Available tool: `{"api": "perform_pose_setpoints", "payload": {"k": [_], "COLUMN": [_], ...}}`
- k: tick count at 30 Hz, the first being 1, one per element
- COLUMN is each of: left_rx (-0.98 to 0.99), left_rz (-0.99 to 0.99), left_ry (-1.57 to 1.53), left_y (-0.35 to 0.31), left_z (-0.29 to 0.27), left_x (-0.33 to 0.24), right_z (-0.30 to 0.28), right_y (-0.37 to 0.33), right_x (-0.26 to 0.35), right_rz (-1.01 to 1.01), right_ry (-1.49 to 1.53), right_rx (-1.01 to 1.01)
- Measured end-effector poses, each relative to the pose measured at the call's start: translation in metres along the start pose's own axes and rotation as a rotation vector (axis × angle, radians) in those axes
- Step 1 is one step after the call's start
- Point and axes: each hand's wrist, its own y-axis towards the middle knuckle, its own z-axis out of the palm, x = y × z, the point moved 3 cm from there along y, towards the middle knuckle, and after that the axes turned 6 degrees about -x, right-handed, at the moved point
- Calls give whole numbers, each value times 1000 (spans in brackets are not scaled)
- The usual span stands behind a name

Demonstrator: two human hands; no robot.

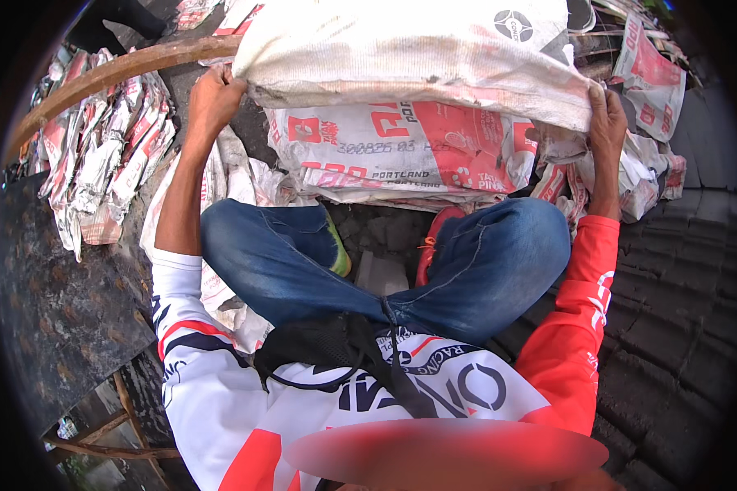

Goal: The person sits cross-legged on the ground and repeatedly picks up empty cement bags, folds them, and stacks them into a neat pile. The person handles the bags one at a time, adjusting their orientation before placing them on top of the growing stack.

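A white woven sack [409, 61] with a stained lower edge stretches across the top of the view. At its left corner, my left hand [215, 96] pinches the fabric. My right hand [607, 119] grips the right corner, fingers closed over the edge. Both arms reach forward past my bent knees, so the sack hangs spread between them. Directly beneath it lies a stack of flattened red and white cement bags [401, 151], partly covered by the sack.
A curved wooden pole [123, 75] runs in from the left. Below it is a pile of folded bags [110, 151]. More crumpled bags [630, 176] lie at the right, beside dark ridged tiles [663, 286]. A dark sheet [65, 303] spreads at the left.
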Motion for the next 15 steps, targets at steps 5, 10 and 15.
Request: {"api": "perform_pose_setpoints", "payload": {"k": [5,10,15], "left_rx": [778,638,-31], "left_rz": [-63,7,431], "left_ry": [171,18,8], "left_y": [-63,-41,14], "left_z": [87,68,67], "left_x": [74,72,-8], "right_z": [45,32,56], "right_y": [-122,-102,-25], "right_x": [-97,-79,32], "right_rz": [188,343,-391], "right_ry": [-325,-415,-645], "right_rx": [250,422,1]}}
